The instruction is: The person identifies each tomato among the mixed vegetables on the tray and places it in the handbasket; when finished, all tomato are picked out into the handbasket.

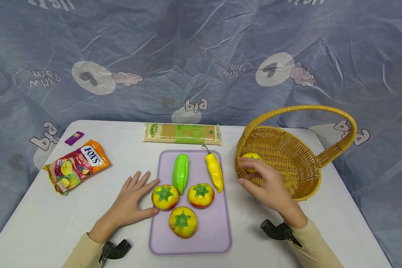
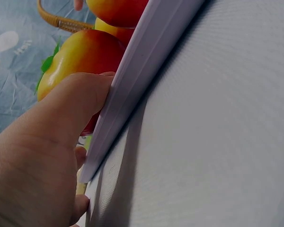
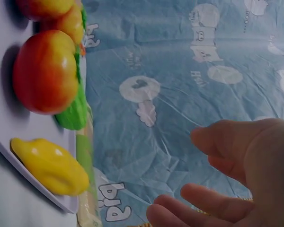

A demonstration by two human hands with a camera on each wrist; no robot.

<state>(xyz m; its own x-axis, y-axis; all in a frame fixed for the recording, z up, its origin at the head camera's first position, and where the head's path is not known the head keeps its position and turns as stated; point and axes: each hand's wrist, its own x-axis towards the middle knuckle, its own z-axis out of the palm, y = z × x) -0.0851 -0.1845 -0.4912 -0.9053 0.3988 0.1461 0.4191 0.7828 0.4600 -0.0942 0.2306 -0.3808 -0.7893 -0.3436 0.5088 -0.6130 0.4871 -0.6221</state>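
My left hand (image 1: 130,203) is spread flat at the left edge of the lilac tray (image 1: 214,238), thumb and forefinger touching its rim. On the tray lie three yellow-red toy persimmons (image 1: 183,222) with green leaf tops, a green ribbed toy vegetable (image 1: 181,174) and a yellow chili pepper (image 1: 214,172). Over the left rim of the wicker basket (image 1: 308,160) hovers my right hand (image 1: 271,186), fingers bent and thumb apart. Nothing sits between them in the right wrist view. Inside the basket, partly hidden behind those fingers, is another persimmon (image 1: 251,155).
A pack of noodles (image 1: 182,134) lies behind the tray. To the far left are a Fox's candy bag (image 1: 78,166) and a small purple wrapped candy (image 1: 74,138). The basket's tall arched handle (image 1: 301,108) rises above its rim. A patterned grey-blue cloth (image 1: 201,67) hangs behind the table.
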